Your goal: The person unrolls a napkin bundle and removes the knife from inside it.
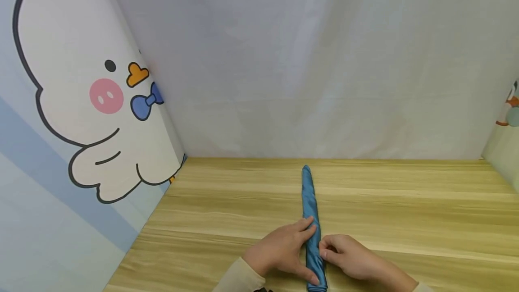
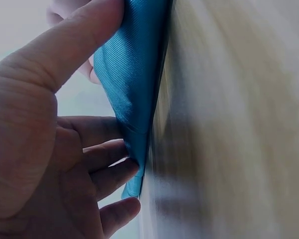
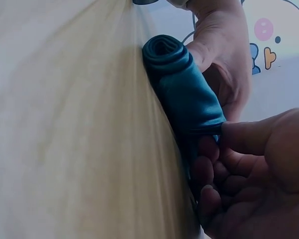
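Observation:
A shiny blue cloth [image 1: 310, 197], rolled into a long narrow roll, lies on the wooden table and points away from me. Its near end shows a spiral of layers in the right wrist view, where the cloth [image 3: 187, 94] bulges as a thick tube. My left hand [image 1: 281, 248] rests on the roll from the left, its fingers spread and mostly straight, thumb close to the near end. From the right, my right hand [image 1: 352, 256] pinches a fold at the side of the roll between thumb and forefinger. Its other fingers are curled beneath.
The wood-grain table [image 1: 405, 206] extends to both sides of the roll. A pale curtain [image 1: 304, 57] hangs along its back edge. On the left stands a panel printed with a white cartoon bird [image 1: 69, 57].

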The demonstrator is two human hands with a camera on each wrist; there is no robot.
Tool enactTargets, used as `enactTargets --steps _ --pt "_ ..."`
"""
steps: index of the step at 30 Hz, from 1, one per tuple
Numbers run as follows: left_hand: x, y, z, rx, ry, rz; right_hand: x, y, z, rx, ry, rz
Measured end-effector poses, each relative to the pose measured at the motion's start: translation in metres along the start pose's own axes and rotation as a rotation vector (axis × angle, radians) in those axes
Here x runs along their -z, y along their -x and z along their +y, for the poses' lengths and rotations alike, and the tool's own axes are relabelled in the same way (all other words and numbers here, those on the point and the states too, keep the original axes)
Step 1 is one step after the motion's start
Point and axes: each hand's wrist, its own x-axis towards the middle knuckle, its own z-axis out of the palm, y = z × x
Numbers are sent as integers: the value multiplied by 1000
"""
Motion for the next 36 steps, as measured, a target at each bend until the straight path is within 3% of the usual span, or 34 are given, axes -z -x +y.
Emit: enactTargets --steps 28,36 --pt "0 0 -3 -28 28 7 10 2 3 -41 -180 -43" --pt "-3 -1 -5 -35 19 10 8 2 5 -6 -137 -23"
